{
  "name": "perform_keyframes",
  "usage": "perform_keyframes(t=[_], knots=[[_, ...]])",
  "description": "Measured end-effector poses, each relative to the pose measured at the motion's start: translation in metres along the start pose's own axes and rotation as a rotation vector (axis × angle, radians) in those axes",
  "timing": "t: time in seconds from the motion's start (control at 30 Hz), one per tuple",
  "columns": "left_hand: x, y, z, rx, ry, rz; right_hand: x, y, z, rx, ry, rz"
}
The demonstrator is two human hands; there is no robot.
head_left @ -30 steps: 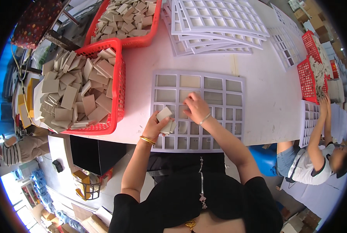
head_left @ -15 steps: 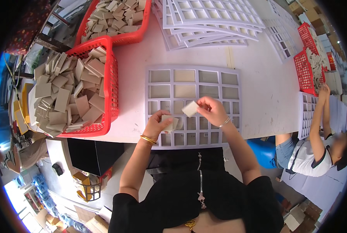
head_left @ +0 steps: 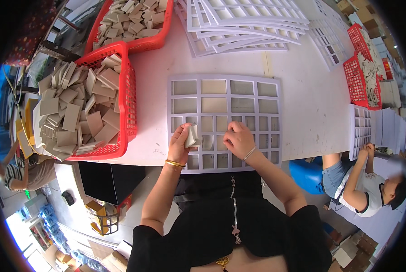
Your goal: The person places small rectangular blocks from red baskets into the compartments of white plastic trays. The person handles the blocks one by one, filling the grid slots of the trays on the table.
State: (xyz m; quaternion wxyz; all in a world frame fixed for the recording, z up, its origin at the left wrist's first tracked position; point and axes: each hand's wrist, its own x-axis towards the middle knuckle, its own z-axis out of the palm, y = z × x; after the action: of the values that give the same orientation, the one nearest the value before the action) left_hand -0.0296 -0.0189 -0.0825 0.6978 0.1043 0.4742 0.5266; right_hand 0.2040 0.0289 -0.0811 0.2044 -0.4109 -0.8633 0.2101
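A white grid frame (head_left: 171, 106) with rectangular cells lies flat on the table in front of me. Beige flat pieces fill some of its cells, such as the upper beige piece (head_left: 214, 86) in the second column. My left hand (head_left: 180, 144) is closed around a small stack of beige pieces (head_left: 192, 136), held over the frame's left part. Above the middle of the frame, my right hand (head_left: 239, 139) has its fingers bent together, close to a cell with a beige piece (head_left: 221, 123). Whether anything is between those fingertips is hidden.
A red basket (head_left: 131, 99) heaped with beige pieces stands at the left, another red basket (head_left: 155, 44) behind it. Several white grid frames (head_left: 248, 27) are stacked at the back. At the right, a co-worker (head_left: 357, 190) handles another grid frame (head_left: 361, 129) near red baskets (head_left: 355, 81).
The beige piece held up in my right hand no longer shows there; a cell near those fingers now shows beige. My left hand has tilted its stack. The co-worker's hands came down toward their frame.
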Motion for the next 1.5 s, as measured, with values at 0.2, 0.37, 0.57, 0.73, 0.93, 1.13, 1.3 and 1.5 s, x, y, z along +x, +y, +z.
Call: perform_keyframes(t=[0.2, 0.37, 0.57, 0.73, 0.93, 1.13, 1.3, 1.5], knots=[[-0.002, -0.012, 0.006, -0.18, -0.126, 0.034, 0.021, -0.037, -0.012, 0.746, -0.276, 0.397], [0.001, -0.018, -0.001, -0.247, -0.155, 0.156, 0.027, -0.041, 0.006, 1.124, -0.256, 0.577], [-0.013, 0.014, -0.014, -0.299, 0.106, 0.155, 0.025, -0.019, 0.016, 0.413, -0.103, 0.137], [-0.009, 0.018, -0.058, -0.348, 0.149, 0.184, 0.03, -0.019, 0.018, 0.416, -0.227, 0.117], [-0.014, 0.025, -0.074, 0.034, 0.452, 0.279, 0.029, -0.016, 0.027, 0.362, -0.227, -0.013], [-0.009, 0.015, -0.102, 0.68, 0.488, 0.446, 0.026, -0.034, 0.021, -0.016, -0.175, -0.016], [-0.012, 0.01, -0.086, 1.101, 0.413, 0.405, 0.014, -0.02, 0.008, 0.036, -0.038, 0.076], [-0.007, -0.007, -0.052, 1.036, 0.259, 0.265, -0.072, 0.129, -0.056, -0.28, 0.412, 0.739]])
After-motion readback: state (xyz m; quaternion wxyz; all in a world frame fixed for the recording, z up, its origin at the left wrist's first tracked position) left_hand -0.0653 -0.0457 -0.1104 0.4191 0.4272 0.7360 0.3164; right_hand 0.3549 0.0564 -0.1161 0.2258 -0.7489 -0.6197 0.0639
